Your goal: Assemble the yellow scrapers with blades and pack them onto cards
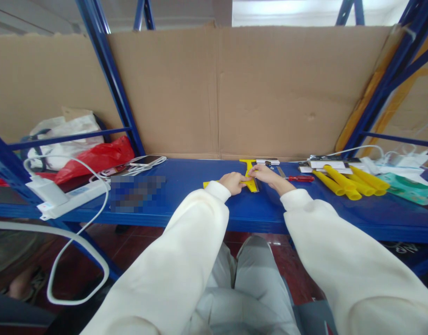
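A yellow T-shaped scraper (248, 166) lies on the blue bench, its handle pointing left and its wide head running front to back. My left hand (233, 182) is closed over the place where handle meets head. The fingers of my right hand (267, 176) are pinched together at the right side of the head; anything small between them is hidden. Just right of my right hand lies a red-handled screwdriver (300, 178). Behind the hands is a pale flat metal-looking piece (268, 162), and a thin strip (281, 171) lies close to the screwdriver.
Several yellow tubular handles (340, 180) are piled on the right, by white-and-silver flat pieces (327, 164) and a green packet (407, 187). A white power strip (76, 197) with a looping cable and a phone (146, 161) are on the left. Cardboard (217, 93) walls the back.
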The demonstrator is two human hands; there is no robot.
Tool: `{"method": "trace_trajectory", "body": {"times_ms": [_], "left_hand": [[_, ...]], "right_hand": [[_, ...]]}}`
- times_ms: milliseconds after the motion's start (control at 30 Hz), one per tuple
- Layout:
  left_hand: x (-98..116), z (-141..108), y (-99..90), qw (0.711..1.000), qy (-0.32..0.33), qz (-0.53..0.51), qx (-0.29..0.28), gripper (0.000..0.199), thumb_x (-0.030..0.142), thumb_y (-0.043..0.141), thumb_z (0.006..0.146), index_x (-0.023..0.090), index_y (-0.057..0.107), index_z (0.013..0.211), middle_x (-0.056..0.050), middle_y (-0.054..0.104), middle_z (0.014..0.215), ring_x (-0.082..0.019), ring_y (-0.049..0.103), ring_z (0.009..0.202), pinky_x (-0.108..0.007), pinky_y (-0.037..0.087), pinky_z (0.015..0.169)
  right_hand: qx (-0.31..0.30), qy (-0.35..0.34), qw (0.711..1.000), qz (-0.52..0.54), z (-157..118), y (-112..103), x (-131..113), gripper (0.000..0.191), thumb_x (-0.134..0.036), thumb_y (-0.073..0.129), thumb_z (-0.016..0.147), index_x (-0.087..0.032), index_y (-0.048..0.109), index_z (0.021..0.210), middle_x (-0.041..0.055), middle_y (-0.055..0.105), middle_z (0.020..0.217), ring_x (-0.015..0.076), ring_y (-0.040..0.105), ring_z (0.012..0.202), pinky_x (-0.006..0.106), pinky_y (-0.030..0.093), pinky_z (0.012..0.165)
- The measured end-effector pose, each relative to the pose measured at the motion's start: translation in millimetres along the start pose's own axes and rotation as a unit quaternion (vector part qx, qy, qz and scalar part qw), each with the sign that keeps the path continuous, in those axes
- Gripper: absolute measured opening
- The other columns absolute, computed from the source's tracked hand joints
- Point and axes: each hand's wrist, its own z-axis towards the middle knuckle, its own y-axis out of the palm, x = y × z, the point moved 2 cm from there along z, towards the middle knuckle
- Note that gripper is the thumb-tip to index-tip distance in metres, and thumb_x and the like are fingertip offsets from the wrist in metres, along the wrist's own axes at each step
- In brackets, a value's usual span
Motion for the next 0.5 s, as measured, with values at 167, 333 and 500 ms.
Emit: {"method": "trace_trajectory", "body": {"times_ms": [167,333,500], "left_hand": [[0.8,-0.8,-1.1,1.000,-0.002,0.008,0.008,0.042,0.027,0.055,0.095,0.037,0.063,0.136,-0.004,0.071,0.122,-0.023,0.067,0.114,-0.029,0.050,0.098],[0.3,-0.6,0.2,1.000,0.000,0.021,0.017,0.042,0.026,0.050,0.097,0.036,0.062,0.136,-0.007,0.069,0.122,-0.025,0.066,0.115,-0.032,0.050,0.097],[0.3,-0.1,1.5,0.999,0.004,0.031,0.023,0.043,0.025,0.047,0.097,0.034,0.062,0.137,-0.008,0.068,0.118,-0.025,0.067,0.111,-0.033,0.052,0.093]], "right_hand": [[0.046,0.020,0.998,-0.050,3.7,3.7,4.8,0.009,-0.014,0.060,0.071,-0.020,0.063,0.065,0.0036,0.070,0.078,0.0199,0.065,0.087,0.033,0.051,0.086],[0.069,0.018,0.996,-0.050,6.3,7.2,6.7,0.009,-0.015,0.059,0.072,-0.020,0.065,0.068,0.0042,0.071,0.084,0.0211,0.065,0.093,0.035,0.049,0.092],[0.093,-0.007,0.996,-0.015,7.2,11.8,6.8,0.011,-0.013,0.054,0.072,-0.021,0.060,0.069,0.0022,0.069,0.086,0.0201,0.063,0.096,0.036,0.048,0.094]]}}
